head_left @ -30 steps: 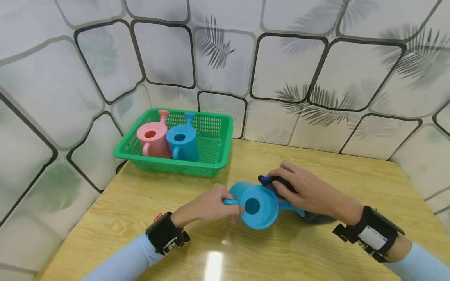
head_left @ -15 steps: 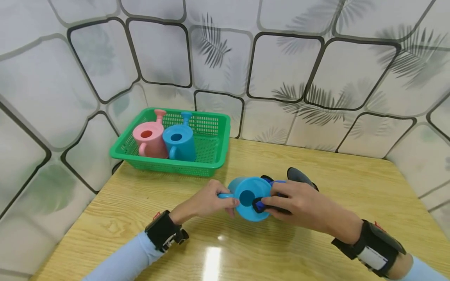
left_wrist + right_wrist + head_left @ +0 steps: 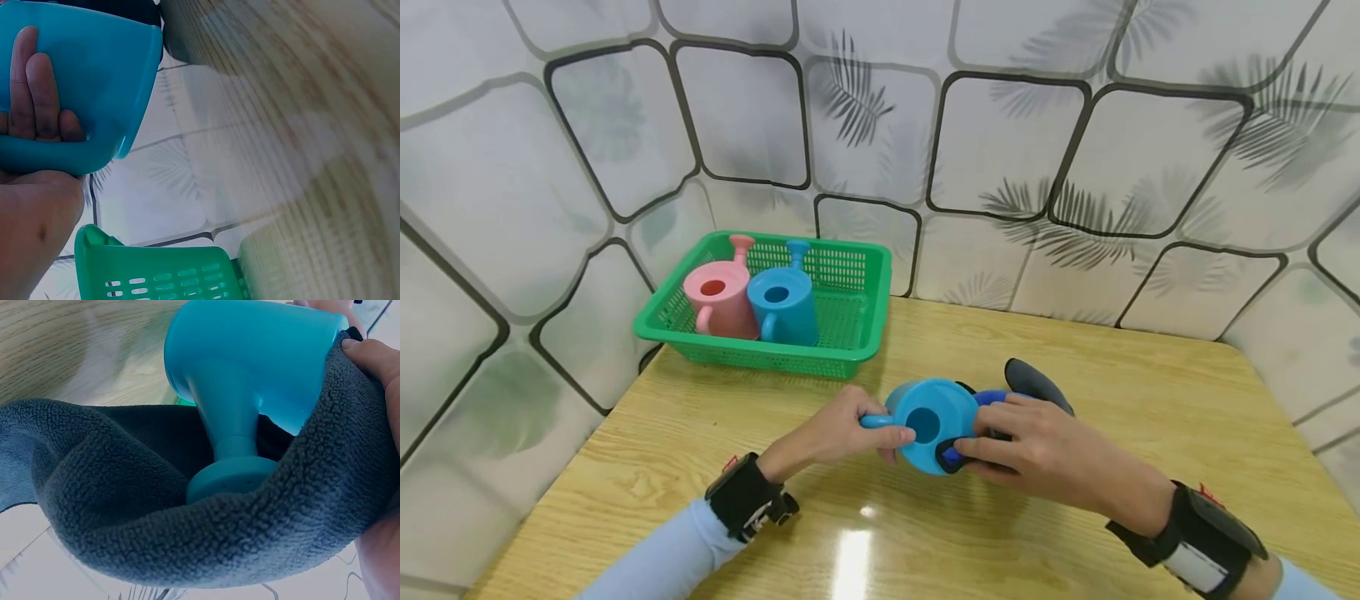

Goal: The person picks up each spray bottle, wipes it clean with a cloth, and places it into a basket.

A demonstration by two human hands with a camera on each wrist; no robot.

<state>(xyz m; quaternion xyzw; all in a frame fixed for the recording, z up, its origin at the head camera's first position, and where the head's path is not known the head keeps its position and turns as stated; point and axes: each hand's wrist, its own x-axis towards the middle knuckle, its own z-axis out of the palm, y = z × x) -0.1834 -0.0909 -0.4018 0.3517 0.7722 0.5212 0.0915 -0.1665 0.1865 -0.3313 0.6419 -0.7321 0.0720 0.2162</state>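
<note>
My left hand (image 3: 850, 429) grips a light blue toy watering can (image 3: 936, 400) by its handle, thumb over the top near the round opening. Held tilted, the can shows its top to the head camera. My right hand (image 3: 1045, 454) pinches a dark grey cloth (image 3: 1036, 383) with a blue side, its edge folded over the can's top rim. In the right wrist view the fuzzy cloth (image 3: 262, 531) curves around the spout (image 3: 225, 412) and its round sprinkler head (image 3: 228, 478). From the head view the spout is hidden behind the right hand and cloth.
At the back left of the wooden table (image 3: 685, 450) stands a green plastic basket (image 3: 760, 357). Inside it, a pink watering can (image 3: 733, 312) and a darker blue one (image 3: 796, 317) stand side by side. A patterned wall covering (image 3: 880, 167) rises behind the table.
My right hand has brought the cloth from the can's far side round to its top rim, covering the spout from the head view. The left hand keeps its grip, the can shifting slightly.
</note>
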